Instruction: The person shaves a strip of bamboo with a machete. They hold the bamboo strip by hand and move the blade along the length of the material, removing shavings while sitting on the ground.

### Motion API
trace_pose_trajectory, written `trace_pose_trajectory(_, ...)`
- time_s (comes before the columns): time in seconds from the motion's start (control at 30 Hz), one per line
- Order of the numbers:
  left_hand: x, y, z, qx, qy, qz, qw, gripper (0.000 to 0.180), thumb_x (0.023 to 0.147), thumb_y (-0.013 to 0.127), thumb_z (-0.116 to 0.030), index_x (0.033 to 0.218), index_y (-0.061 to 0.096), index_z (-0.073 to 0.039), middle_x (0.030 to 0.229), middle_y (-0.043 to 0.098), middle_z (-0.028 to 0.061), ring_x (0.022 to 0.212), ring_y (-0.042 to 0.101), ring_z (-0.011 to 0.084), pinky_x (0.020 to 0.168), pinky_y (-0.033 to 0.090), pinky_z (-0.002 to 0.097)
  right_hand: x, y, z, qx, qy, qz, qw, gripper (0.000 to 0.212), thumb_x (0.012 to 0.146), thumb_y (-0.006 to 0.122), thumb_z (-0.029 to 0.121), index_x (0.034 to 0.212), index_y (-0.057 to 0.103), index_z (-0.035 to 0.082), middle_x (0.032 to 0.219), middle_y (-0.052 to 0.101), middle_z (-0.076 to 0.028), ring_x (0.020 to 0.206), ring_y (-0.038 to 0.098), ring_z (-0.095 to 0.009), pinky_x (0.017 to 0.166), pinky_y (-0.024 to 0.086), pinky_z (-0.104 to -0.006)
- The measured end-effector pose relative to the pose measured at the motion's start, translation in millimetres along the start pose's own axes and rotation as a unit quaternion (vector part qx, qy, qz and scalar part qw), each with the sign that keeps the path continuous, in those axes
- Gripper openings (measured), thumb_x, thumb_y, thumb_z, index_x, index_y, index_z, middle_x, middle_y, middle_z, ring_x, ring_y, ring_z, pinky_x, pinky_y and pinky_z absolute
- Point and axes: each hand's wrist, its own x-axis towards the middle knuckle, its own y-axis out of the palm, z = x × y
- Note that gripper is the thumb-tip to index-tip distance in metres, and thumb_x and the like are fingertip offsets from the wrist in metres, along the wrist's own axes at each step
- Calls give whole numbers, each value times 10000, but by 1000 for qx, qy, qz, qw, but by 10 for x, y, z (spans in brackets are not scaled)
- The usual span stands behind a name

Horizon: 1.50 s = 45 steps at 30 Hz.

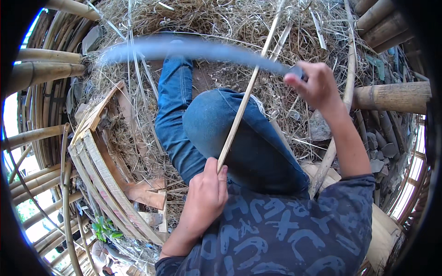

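Observation:
My left hand (204,193) is closed round the near end of a long, thin bamboo strip (244,101). The strip slants up and away to the right, over my bent knee in blue jeans (216,119). Raised at the right, my right hand (317,85) grips the handle of a machete (198,50). Its long blade reaches far to the left and is smeared by motion. In the picture the blade crosses the strip near the handle side; whether they touch I cannot tell.
A slatted wooden crate (108,172) lies at the left. Dry straw and shavings (221,20) cover the ground ahead. Thick bamboo poles (393,97) jut in from both sides, and a long pole (348,69) lies right of my arm. Broken stones (380,156) are piled at the right.

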Motion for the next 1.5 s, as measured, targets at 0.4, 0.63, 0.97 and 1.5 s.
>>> trace_pose_trajectory(0.4, -6, 29, 125, -5, 32, -32, 999, 161, 955, 478, -103, 863, 408, 9, 582, 506, 257, 588, 536, 471, 498, 377, 523, 48, 150, 122, -28, -119, -23, 992, 765, 791, 423, 794, 548, 522, 75, 430, 480, -42, 377, 515, -150, 373, 424, -291)
trace_pose_trajectory(0.63, 37, 31, 152, -14, 24, -24, 999, 163, 960, 474, -108, 869, 405, 8, 581, 500, 257, 587, 524, 478, 504, 366, 534, 142, -9, 11, 15, 38, 18, 999, 756, 815, 423, 769, 553, 534, 69, 429, 476, -24, 384, 517, -153, 356, 397, -288)
trace_pose_trajectory(0.97, 105, -81, 387, -226, -20, 78, 971, 255, 1004, 397, -214, 940, 466, 23, 617, 467, 187, 539, 461, 341, 528, 357, 401, -21, 92, 879, -33, -129, 56, 989, 677, 763, 583, 697, 549, 516, 58, 475, 534, -107, 442, 590, -266, 447, 474, -350)
trace_pose_trajectory(1.5, 130, -66, 412, -258, -37, 39, 965, 307, 1022, 381, -242, 812, 472, -37, 619, 421, -23, 519, 361, 65, 477, 313, 238, 206, 219, 697, 76, 11, 91, 993, 747, 822, 490, 718, 570, 579, 21, 447, 517, -86, 399, 558, -206, 407, 451, -334)
